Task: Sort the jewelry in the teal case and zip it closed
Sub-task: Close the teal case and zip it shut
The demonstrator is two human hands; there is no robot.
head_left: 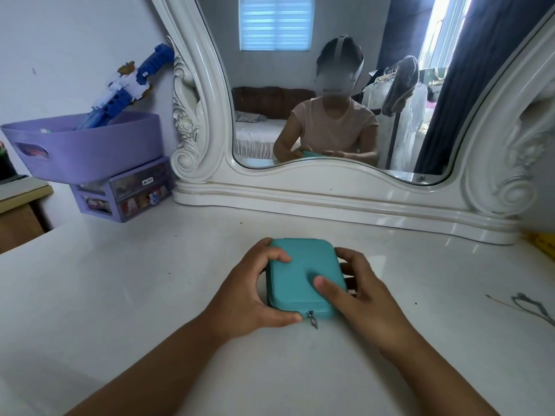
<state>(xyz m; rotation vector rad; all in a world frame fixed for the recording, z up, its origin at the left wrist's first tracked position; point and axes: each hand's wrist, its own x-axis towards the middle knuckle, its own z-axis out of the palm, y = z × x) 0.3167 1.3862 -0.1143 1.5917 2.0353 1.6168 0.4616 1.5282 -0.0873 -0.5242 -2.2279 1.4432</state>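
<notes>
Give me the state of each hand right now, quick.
Left hand: closed around the left side of the teal case, thumb beside the zipper pull.
Right hand: grips the case's right side, thumb on the lid.

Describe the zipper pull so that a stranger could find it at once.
Start at the white dressing table before the big mirror. Both hands hold a closed teal case there. At its near edge hangs the zipper pull, the only small metal piece on it.
</notes>
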